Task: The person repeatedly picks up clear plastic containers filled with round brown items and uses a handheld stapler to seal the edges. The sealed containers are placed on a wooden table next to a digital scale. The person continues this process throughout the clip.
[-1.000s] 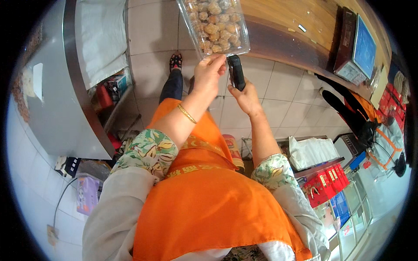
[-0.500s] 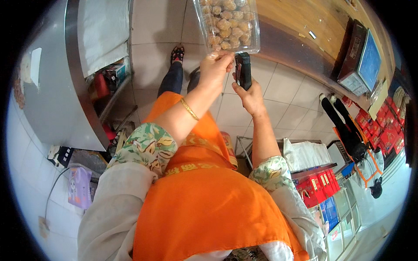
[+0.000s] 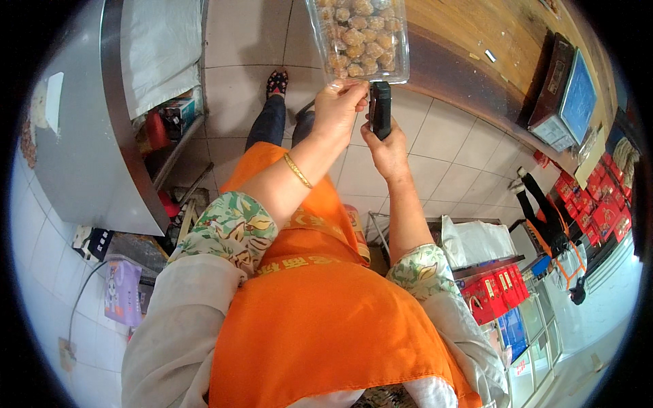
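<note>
While we stand with our orange apron [image 3: 326, 326] below us, our left hand [image 3: 338, 107] pinches the near edge of a clear plastic box [image 3: 406, 51], thumb and fingers drawn together there. Our right hand [image 3: 389, 148] is wrapped around the lower end of a black tool [image 3: 380, 112], shaped like a stapler and held upright in our view, just right of our left fingertips. Its upper end comes right up to the box's near edge; whether the two touch, we cannot tell.

The tool is dark and blocky, with straight sides. Just beyond both hands, we see the box, see-through, oblong and shiny, its far end cut off by the top of our view. Many round brown balls [image 3: 364, 37] fill it, closely packed, with a pale, sugary-looking coat.

Right of the box runs a wooden counter [image 3: 469, 37], and on it, well apart from our hands, stands a scale [image 3: 566, 95] with a blue top. Farther off at the right, we see many red packages [image 3: 605, 207] near another person [image 3: 554, 231].
</note>
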